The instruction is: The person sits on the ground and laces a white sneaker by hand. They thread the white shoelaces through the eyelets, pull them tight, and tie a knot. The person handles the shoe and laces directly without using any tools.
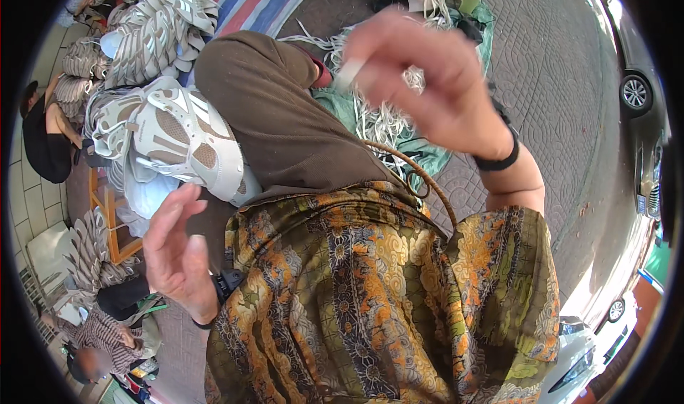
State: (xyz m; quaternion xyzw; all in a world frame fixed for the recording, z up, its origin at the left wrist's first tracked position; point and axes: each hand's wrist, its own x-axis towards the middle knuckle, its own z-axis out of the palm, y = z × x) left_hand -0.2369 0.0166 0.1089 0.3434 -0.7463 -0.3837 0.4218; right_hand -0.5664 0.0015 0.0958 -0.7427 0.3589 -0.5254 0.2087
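My right hand (434, 87) is raised above a tangle of white shoelaces (388, 122), blurred by motion. Its fingers are curled in toward the thumb, and a small white patch shows at the fingertips; whether it is a held piece or a finger covering is unclear. Fingers apart and holding nothing, my left hand (174, 258) hovers just below a white and beige sneaker upper (189, 144). That upper leans against my left knee, with another upper (114, 126) beside it. The laces lie on a green cloth (427, 158).
Stacks of similar uppers (160, 37) fill the far left, near a striped sheet (256, 1). A wooden stool frame (114, 222) stands at left, with more uppers (96, 251) beyond. Other people (53, 137) sit on the left. Cars (641, 112) stand along the right side.
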